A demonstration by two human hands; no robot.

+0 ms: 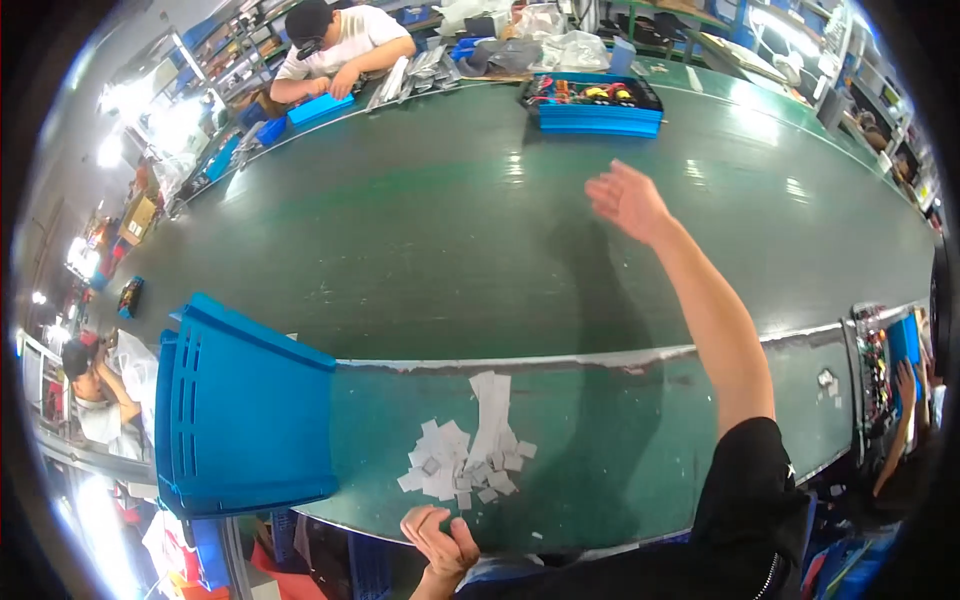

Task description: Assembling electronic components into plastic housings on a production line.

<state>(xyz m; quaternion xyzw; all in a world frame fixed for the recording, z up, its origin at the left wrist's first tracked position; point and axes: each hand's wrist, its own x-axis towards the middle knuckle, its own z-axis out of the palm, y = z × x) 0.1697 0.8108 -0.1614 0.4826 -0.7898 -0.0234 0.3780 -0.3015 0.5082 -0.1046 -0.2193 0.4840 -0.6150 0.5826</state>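
My right hand (pixel 630 205) reaches far out over the dark green work surface (pixel 420 230), fingers stretched and nothing in them. Beyond it, apart from the fingertips, stands a blue bin (pixel 600 120) filled with small red, yellow and black parts. My left hand (pixel 440 540) is at the near edge of the table, its fingers curled in. Whatever it may hold is hidden. Just past it lies a loose pile of small white paper pieces (pixel 440 460), with a longer white strip (pixel 491 405) stretching away from it.
A large empty blue crate (pixel 250 410) lies on its side at the left. Across the surface a person (pixel 345 50) handles a blue tray (pixel 320 108) beside grey bags. Another person (pixel 100 390) sits far left. At the right edge, someone's hand (pixel 907 385) touches a blue bin.
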